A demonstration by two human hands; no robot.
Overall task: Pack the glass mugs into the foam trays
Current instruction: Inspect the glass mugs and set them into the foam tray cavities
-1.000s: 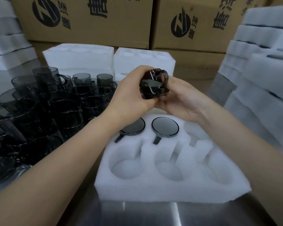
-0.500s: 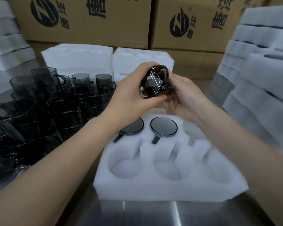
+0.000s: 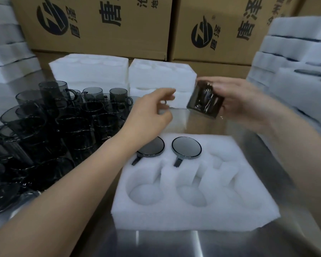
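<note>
Inside right hand [image 3: 238, 101] grip, mug [image 3: 202, 104].

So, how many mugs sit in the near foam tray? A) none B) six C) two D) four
C: the left mug and the middle mug sit in the back row of the tray; its other four pockets are empty, and the right hand holds a third mug.

One head-worn wide-angle view looks forward and down, close over the tabletop [image 3: 174, 243], toward stacked cardboard boxes [image 3: 104, 25].
</note>
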